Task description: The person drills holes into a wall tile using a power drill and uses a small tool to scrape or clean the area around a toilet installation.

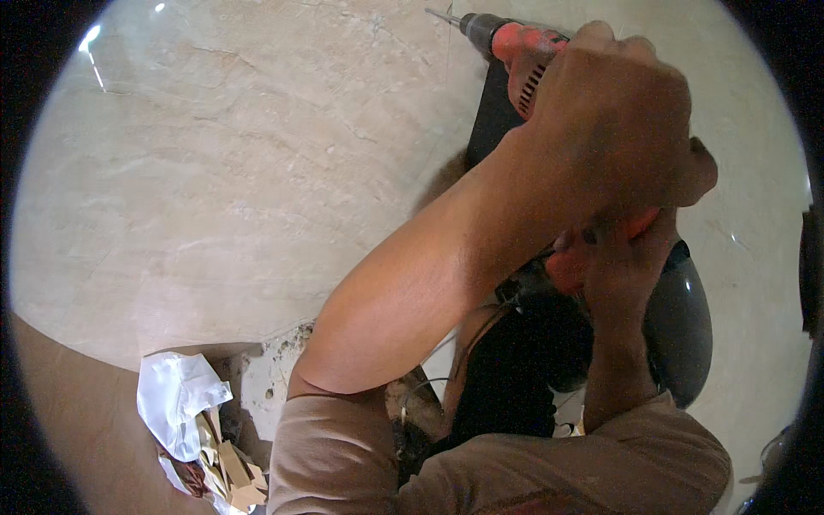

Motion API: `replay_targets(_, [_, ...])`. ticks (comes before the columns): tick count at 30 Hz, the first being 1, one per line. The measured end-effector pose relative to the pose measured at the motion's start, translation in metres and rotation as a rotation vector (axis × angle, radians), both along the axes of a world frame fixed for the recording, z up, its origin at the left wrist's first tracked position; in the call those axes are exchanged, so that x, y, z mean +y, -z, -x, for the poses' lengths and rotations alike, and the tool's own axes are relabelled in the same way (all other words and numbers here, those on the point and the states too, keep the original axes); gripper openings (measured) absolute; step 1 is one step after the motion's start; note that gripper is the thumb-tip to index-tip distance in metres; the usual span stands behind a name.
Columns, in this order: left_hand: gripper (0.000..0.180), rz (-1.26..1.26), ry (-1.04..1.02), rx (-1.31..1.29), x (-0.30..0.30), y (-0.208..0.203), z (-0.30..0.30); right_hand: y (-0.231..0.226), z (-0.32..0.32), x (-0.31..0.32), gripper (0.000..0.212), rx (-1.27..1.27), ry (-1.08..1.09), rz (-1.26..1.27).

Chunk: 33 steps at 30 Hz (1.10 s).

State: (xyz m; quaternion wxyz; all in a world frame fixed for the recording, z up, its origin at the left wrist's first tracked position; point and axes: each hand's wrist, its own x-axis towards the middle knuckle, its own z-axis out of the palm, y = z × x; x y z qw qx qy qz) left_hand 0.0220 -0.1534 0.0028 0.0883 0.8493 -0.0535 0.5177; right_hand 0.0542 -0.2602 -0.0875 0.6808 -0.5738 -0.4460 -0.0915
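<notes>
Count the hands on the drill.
2. The left hand wraps over the top of the red drill; the right hand grips its handle below. The fingers are mostly hidden behind the drill body.

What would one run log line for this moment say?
left hand: shut on drill body | right hand: shut on drill handle | drill: orange, bit toward marble wall | lower left: crumpled paper

Soft, even light on the pale marble wall [215,172]; small glare spots glint at upper left; the raised forearm casts a dim shadow below it; fisheye bending curves the edges into a black rim; nearest sleeves look slightly soft.
</notes>
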Motion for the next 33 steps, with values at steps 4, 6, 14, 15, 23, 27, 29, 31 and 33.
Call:
replay_targets(4, [0.042, -0.002, 0.016, -0.052, 0.002, -0.006, 0.0, -0.011, 0.0, -0.003, 0.043, 0.13, -0.013, 0.025])
replay_targets(6, [0.042, 0.001, 0.028, -0.075, 0.005, -0.005, 0.003, -0.01, 0.003, -0.003, 0.041, 0.09, -0.007, 0.11])
replay_targets(14, [0.033, -0.107, 0.136, 0.001, 0.012, 0.012, 0.024, 0.031, -0.007, 0.006, 0.077, -0.152, 0.179, -0.133])
replay_targets(15, [0.033, -0.113, 0.136, 0.005, 0.01, 0.012, 0.023, 0.034, -0.01, 0.005, 0.079, -0.217, 0.185, -0.173])
replay_targets(23, [0.028, -0.049, 0.168, -0.17, 0.012, 0.026, 0.013, 0.034, -0.017, 0.002, 0.095, -0.407, 0.363, 0.084])
replay_targets(27, [0.027, -0.112, 0.154, -0.149, 0.013, 0.033, 0.011, 0.036, -0.02, 0.008, 0.088, -0.48, 0.42, 0.092])
replay_targets(29, [0.026, -0.093, 0.212, -0.276, 0.008, 0.035, 0.001, 0.03, -0.024, 0.002, 0.082, -0.493, 0.445, 0.058])
replay_targets(31, [0.025, -0.081, 0.178, -0.273, 0.008, 0.038, 0.006, 0.036, -0.026, 0.008, 0.077, -0.47, 0.421, 0.01])
replay_targets(33, [0.025, -0.065, 0.156, -0.276, 0.008, 0.036, 0.006, 0.042, -0.028, 0.011, 0.071, -0.457, 0.403, -0.009])
